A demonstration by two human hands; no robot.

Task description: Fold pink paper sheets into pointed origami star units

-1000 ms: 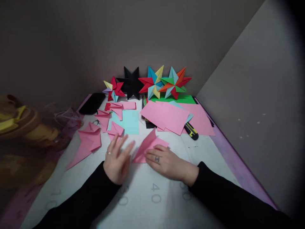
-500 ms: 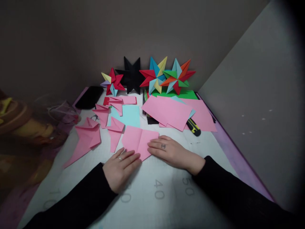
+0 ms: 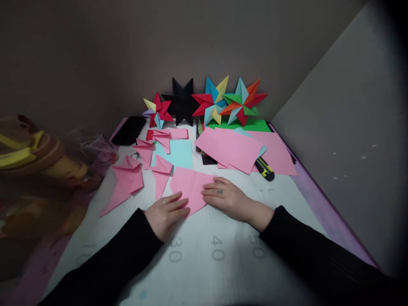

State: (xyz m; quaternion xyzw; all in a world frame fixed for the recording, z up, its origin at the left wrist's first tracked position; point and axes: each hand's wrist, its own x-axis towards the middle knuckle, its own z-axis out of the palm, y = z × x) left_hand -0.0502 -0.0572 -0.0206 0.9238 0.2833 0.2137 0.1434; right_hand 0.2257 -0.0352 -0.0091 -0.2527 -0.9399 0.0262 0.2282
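Observation:
A pink sheet of paper (image 3: 188, 182) with a crease down its middle and a folded lower edge lies flat on the mat. On its lower left edge rests my left hand (image 3: 168, 212), open, fingers stretched over the paper. My right hand (image 3: 228, 199) lies flat on the right edge, its fingers extended and covering that corner. Just left of the sheet is a pointed folded pink piece (image 3: 162, 173), and a larger one (image 3: 128, 178) sits farther left. Two smaller folded pieces (image 3: 145, 151) are behind them.
Loose pink sheets (image 3: 229, 148) lie back right, with a yellow-black utility knife (image 3: 265, 169) beside them. Paper stars, one black (image 3: 184, 102), lean on the wall. A turquoise sheet (image 3: 181, 154) and a phone (image 3: 129, 131) are behind. A brown-and-yellow object (image 3: 32, 144) stands left.
The view has swung slightly left, so the things appear farther right. Both hands stay on the pink sheet; the left hand's fingers have shifted slightly along its lower left edge.

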